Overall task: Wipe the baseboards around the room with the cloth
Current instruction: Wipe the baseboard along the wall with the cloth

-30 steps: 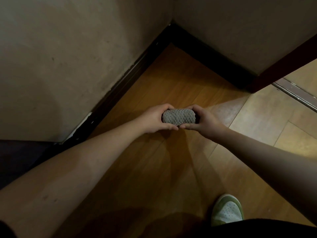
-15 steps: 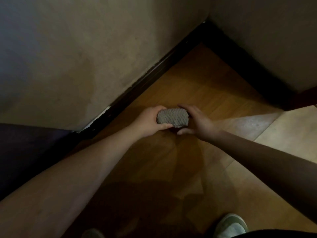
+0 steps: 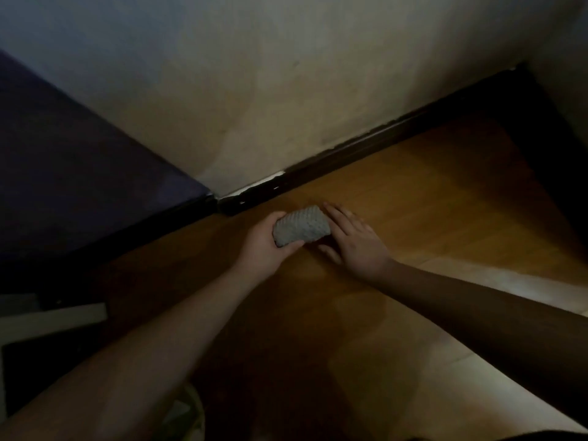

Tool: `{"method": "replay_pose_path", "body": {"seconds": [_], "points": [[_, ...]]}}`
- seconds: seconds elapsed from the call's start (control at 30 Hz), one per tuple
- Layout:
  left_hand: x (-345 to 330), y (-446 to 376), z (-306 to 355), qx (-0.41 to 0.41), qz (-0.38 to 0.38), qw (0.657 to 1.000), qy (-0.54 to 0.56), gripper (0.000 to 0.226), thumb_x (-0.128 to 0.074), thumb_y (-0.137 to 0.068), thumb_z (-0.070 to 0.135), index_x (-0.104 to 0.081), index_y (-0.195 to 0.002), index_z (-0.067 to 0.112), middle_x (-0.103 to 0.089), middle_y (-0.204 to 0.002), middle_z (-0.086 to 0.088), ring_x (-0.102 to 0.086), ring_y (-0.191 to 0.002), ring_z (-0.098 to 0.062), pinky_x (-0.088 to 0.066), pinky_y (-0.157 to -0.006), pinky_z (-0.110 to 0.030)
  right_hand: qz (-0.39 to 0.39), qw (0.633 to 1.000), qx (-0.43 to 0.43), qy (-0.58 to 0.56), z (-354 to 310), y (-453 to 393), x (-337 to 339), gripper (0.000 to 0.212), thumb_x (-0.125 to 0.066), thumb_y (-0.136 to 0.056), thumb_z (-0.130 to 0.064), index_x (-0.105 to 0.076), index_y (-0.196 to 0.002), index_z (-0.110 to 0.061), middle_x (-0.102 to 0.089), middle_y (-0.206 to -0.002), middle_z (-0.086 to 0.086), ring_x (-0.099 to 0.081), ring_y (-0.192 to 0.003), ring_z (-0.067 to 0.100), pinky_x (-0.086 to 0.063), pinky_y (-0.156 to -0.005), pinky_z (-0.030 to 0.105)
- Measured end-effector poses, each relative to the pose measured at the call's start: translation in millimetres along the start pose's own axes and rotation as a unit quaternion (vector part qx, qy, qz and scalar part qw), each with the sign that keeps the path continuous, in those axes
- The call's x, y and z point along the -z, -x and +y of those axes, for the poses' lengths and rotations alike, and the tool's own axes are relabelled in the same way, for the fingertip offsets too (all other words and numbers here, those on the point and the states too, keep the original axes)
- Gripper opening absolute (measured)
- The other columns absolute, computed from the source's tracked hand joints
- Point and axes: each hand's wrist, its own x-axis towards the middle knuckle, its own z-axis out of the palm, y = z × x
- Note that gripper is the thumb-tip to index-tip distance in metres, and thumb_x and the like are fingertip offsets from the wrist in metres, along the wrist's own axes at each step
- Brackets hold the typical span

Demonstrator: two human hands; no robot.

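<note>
Left hand (image 3: pixel 264 246) around folded cloth (image 3: pixel 301 230)

The grey bumpy folded cloth (image 3: pixel 301 229) covers the fingertips of the left hand (image 3: pixel 265 246), and its right end hides part of the right hand (image 3: pixel 354 241), so how that hand touches it is hard to tell. The dark baseboard (image 3: pixel 366 148) fades into shadow at the far corner. A pale shoe (image 3: pixel 187 415) is cut off by the bottom edge. Both arms run out of the picture.
</note>
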Motion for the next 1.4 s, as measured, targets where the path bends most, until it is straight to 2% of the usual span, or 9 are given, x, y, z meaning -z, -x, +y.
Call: {"method": "replay_pose_path", "body": {"seconds": [0.1,0.23,0.33,0.5,0.73,1.0,1.1,1.23,1.4], "points": [[14.6,23.1,-32.3,0.049,0.052,0.997,0.04,0.056,-0.08,-0.082,0.021,-0.054,-0.131,0.014,-0.059,-0.111,0.011,-0.056,-0.104,-0.004,-0.043,-0.08,-0.012,-0.003,0.999,0.02,0.03,-19.1,-13.2,-8.7,0.067,-0.033,-0.096,-0.053,-0.039,-0.147,-0.011,-0.036,-0.155,0.009,-0.034,-0.143,0.027,-0.033,-0.111,0.042],[37.6,54.7,-72.6,0.132,0.099,0.985,0.038,0.064,-0.077,-0.085,0.028,-0.046,-0.14,0.017,-0.055,-0.129,0.006,-0.052,-0.12,-0.012,-0.043,-0.096,-0.027,-0.031,0.998,0.022,0.05,-43.6,-28.1,-18.6,0.067,-0.028,-0.098,-0.055,-0.032,-0.151,-0.014,-0.028,-0.159,0.006,-0.026,-0.146,0.024,-0.025,-0.116,0.039],[50.8,67.8,-98.2,0.136,0.151,0.979,-0.007,0.062,-0.076,-0.085,0.029,-0.049,-0.138,0.012,-0.05,-0.132,-0.006,-0.048,-0.124,-0.022,-0.04,-0.1,-0.03,-0.063,0.993,0.053,0.087,-50.2,-32.4,-35.6,0.07,-0.025,-0.098,-0.06,-0.021,-0.155,-0.02,-0.018,-0.163,0.003,-0.015,-0.15,0.021,-0.015,-0.12,0.04],[54.9,79.4,-125.0,0.163,0.213,0.963,-0.011,0.062,-0.077,-0.084,0.032,-0.051,-0.135,0.007,-0.051,-0.126,-0.008,-0.049,-0.118,-0.021,-0.036,-0.093,-0.025,-0.094,0.981,0.091,0.14,-45.8,-38.6,-48.4,0.073,-0.021,-0.098,-0.066,-0.006,-0.157,-0.026,-0.004,-0.165,0.001,0.001,-0.151,0.018,0.0,-0.123,0.042],[48.8,87.2,-142.8,0.169,0.21,0.962,0.026,0.065,-0.075,-0.084,0.037,-0.051,-0.137,0.009,-0.053,-0.128,-0.009,-0.05,-0.119,-0.022,-0.04,-0.093,-0.028,-0.104,0.98,0.086,0.145,-51.4,-39.9,-43.0,0.071,-0.02,-0.099,-0.064,-0.005,-0.157,-0.027,-0.002,-0.165,0.001,0.004,-0.151,0.017,0.003,-0.121,0.042],[41.5,84.2,-162.6,0.185,0.22,0.957,0.036,0.063,-0.075,-0.086,0.027,-0.048,-0.139,0.008,-0.053,-0.133,-0.011,-0.049,-0.125,-0.025,-0.039,-0.099,-0.03,-0.101,0.98,0.08,0.154,-46.2,-40.1,-46.5,0.07,-0.021,-0.099,-0.062,-0.005,-0.157,-0.028,-0.002,-0.165,0.002,0.003,-0.151,0.018,0.0,-0.121,0.044],[46.7,86.3,-172.6,0.19,0.261,0.945,0.049,0.059,-0.075,-0.086,0.029,-0.051,-0.135,0.008,-0.056,-0.129,-0.01,-0.053,-0.119,-0.023,-0.044,-0.097,-0.031,-0.108,0.98,0.073,0.154,-43.4,-40.9,-48.5,0.069,-0.016,-0.097,-0.063,-0.004,-0.157,-0.029,0.001,-0.164,0.0,0.005,-0.151,0.018,-0.002,-0.122,0.046],[57.5,82.1,-185.5,0.202,0.321,0.92,0.097,0.048,-0.082,-0.079,0.032,-0.058,-0.115,0.012,-0.063,-0.113,-0.004,-0.06,-0.102,-0.017,-0.047,-0.08,-0.027,-0.106,0.978,0.076,0.161,-45.3,-42.8,-49.7,0.069,-0.015,-0.097,-0.061,-0.007,-0.157,-0.028,-0.003,-0.165,0.002,0.003,-0.151,0.018,-0.006,-0.122,0.047],[65.5,70.0,-187.1,0.18,0.366,0.91,0.071,0.042,-0.083,-0.076,0.02,-0.046,-0.097,0.018,-0.052,-0.104,0.001,-0.054,-0.098,-0.015,-0.041,-0.076,-0.024,-0.1,0.977,0.073,0.171,-45.3,-39.8,-51.1,0.068,-0.014,-0.097,-0.061,-0.006,-0.157,-0.028,-0.002,-0.165,0.002,0.003,-0.151,0.017,-0.004,-0.122,0.045]]}}
